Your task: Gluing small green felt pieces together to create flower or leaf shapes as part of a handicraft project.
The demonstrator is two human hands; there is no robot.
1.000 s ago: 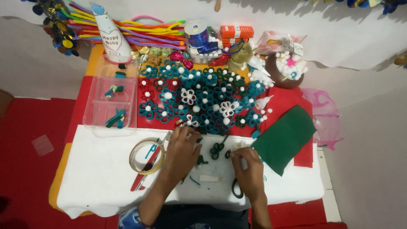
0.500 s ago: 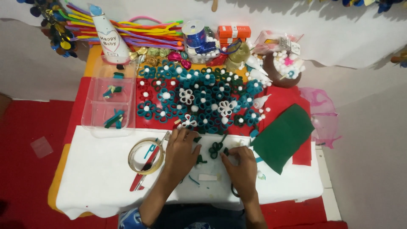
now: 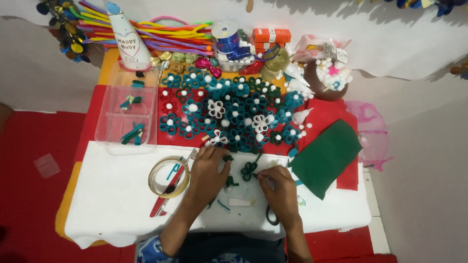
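Assembly step: right hand [image 3: 279, 187] pinching closed on green loop flower [image 3: 249, 170] just ahead of it on surface [image 3: 112, 204]; left hand [image 3: 209, 168] curled, fingertips touching small green piece [image 3: 227, 158]. Next prob. needs steady pressing.

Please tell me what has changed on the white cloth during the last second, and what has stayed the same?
The right hand moved up and left, off the scissors, to the small green felt flower, which it now touches. The left hand shifted only slightly and rests by a green piece. The tape roll, green felt sheet and finished flowers stayed in place.
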